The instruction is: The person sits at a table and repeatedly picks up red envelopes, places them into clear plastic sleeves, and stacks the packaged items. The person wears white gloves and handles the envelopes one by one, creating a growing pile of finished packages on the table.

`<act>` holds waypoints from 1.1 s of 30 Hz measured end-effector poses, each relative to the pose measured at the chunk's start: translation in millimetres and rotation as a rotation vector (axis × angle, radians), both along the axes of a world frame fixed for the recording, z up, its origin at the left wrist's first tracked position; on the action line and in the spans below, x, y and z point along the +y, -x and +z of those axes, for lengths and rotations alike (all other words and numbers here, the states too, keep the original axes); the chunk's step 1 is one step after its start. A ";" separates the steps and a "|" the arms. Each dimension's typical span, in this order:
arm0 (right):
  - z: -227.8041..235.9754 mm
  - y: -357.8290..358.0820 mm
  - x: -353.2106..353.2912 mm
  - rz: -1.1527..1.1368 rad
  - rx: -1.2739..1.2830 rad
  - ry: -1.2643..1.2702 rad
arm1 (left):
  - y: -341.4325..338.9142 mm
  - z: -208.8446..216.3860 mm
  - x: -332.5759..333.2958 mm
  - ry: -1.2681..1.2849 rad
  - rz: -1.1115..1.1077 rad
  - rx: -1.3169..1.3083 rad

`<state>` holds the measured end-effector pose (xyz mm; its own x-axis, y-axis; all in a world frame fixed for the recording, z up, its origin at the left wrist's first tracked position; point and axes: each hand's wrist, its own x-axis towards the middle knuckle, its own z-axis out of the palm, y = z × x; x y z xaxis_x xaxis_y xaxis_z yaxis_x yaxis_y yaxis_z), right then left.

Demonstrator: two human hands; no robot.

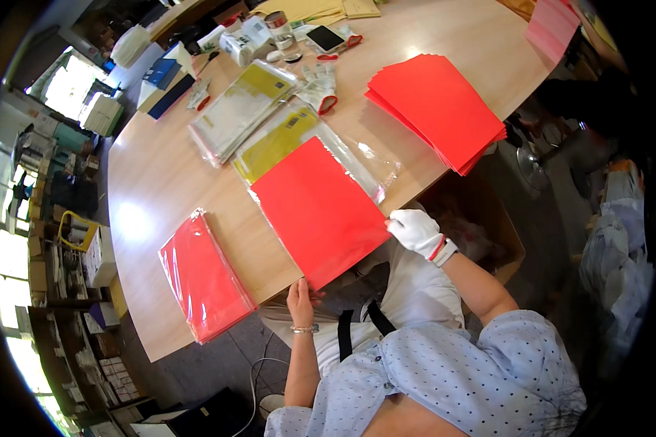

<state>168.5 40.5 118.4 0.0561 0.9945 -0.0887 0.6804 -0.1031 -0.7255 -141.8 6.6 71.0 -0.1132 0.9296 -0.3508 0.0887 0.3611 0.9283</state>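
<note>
We have a red card sheet (319,211) half over the near edge of the worktop (153,182), its far end slid against the mouth of a clear plastic sleeve (342,156) that already holds a yellow sheet. Our left hand (301,297), bare, pinches the sheet's near corner where it overhangs the edge; our right hand (415,229), in a white glove, is closed on the sheet's right corner. The two hands are well apart, one at each corner.

We judge the sheet light and fairly stiff: it stays flat past the worktop edge without drooping. It would crease if bent hard, so corners and edges are the sensible holds. The sleeve looks thin, slippery and limp.

Toward the near left corner lies a bagged red pack (202,273); a loose red stack (437,109) sits by the right edge.
</note>
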 end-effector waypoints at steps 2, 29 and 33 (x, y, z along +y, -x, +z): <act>-0.8 3.2 -5.3 -0.078 0.458 0.165 | 4.6 8.2 4.1 0.114 -0.120 -0.109; 49.3 230.7 14.9 0.667 0.393 0.126 | 206.6 53.5 44.7 -0.069 -0.235 1.419; 37.5 90.5 -16.7 0.091 0.880 0.136 | 206.3 43.1 45.9 -0.104 -0.225 1.428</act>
<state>78.0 23.8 156.0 -0.1661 0.9696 -0.1797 -0.1066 -0.1988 -0.9742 -348.1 52.5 114.1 -0.1525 0.9883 0.0033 0.9881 0.1524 0.0222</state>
